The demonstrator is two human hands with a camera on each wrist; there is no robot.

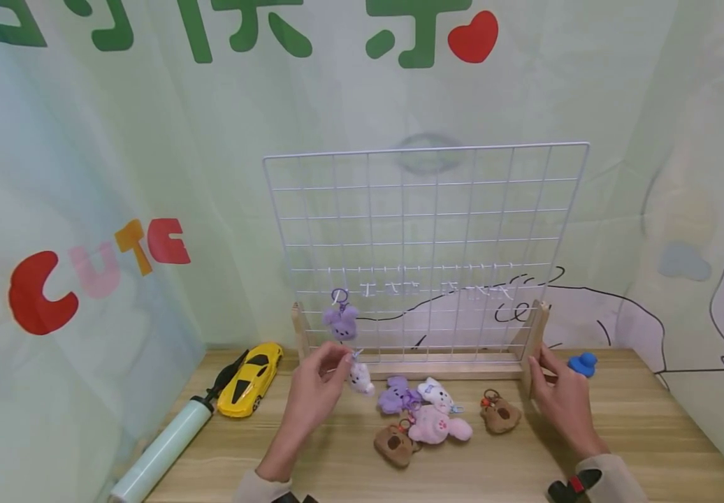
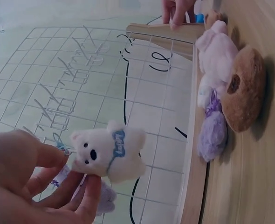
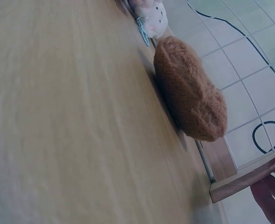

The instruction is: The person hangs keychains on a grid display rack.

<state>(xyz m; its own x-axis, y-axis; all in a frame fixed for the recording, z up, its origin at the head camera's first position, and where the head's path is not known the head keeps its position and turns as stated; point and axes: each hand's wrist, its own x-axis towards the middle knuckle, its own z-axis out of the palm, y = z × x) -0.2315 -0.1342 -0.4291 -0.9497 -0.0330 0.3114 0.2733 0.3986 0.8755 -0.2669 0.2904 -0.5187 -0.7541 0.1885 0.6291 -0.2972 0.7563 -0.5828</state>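
My left hand [image 1: 316, 383] pinches a small white plush bear [image 1: 360, 377] by its blue ring, in front of the rack's lower left. In the left wrist view the bear [image 2: 112, 151] wears a blue bib and hangs from the fingers of that hand [image 2: 39, 177]. A purple plush [image 1: 340, 323] hangs on a hook of the white wire grid [image 1: 437, 209] just above. My right hand [image 1: 563, 398] grips the wooden right upright [image 1: 535, 335] of the rack; in the right wrist view its fingers [image 3: 268, 198] lie around the wood.
On the table [image 1: 626, 426], before the rack, lie another purple plush [image 1: 397, 395], a white one [image 1: 435, 393], a pink one [image 1: 439, 425] and brown ones [image 1: 395, 446] [image 1: 500, 413]. A yellow toy car [image 1: 250, 381] and a pump [image 1: 163, 450] lie left, a blue object [image 1: 583, 364] right.
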